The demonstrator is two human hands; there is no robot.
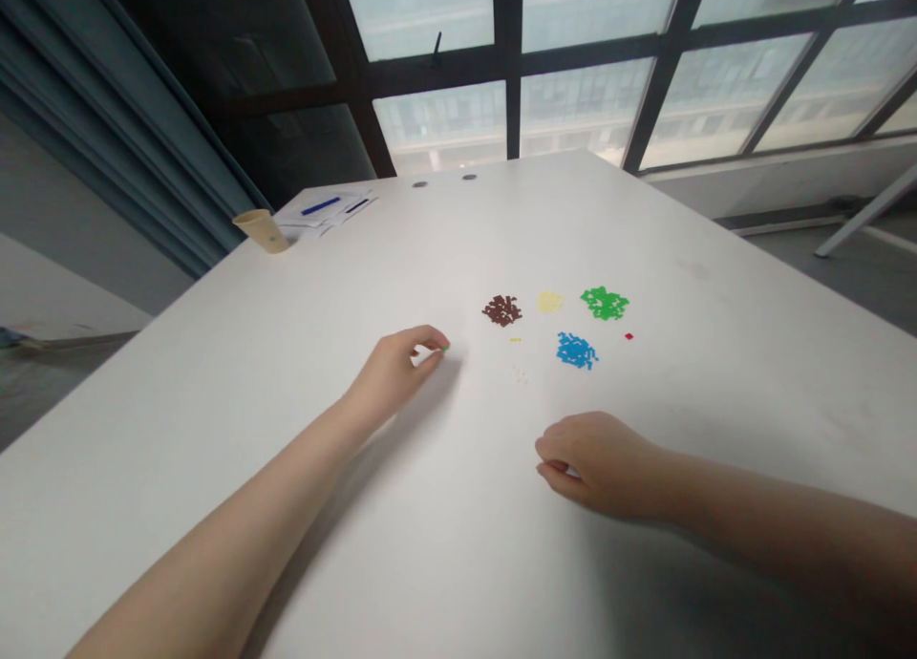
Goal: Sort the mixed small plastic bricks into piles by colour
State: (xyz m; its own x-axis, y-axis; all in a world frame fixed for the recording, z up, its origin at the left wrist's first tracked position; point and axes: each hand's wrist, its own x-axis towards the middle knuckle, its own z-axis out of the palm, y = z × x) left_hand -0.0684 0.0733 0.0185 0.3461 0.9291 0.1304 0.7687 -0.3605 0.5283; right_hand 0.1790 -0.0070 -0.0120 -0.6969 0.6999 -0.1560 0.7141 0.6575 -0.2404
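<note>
My left hand [395, 371] rests on the white table [287, 353] with thumb and forefinger pinched on a tiny green bead [444, 350]. My right hand [598, 463] lies nearer me, fingers curled under in a loose fist; what it holds, if anything, is hidden. Beyond the hands lie small heaps of beads sorted by colour: brown [502, 309], pale yellow [549, 302], green [606, 303] and blue [576, 350]. A single red bead [629, 336], a yellow one [515, 339] and a few white ones [521, 375] lie loose among them.
A paper cup [262, 229] stands at the table's far left corner, beside papers with blue pens [326, 206]. Two round cable holes [444, 180] sit near the far edge. Large windows and a dark curtain are behind the table.
</note>
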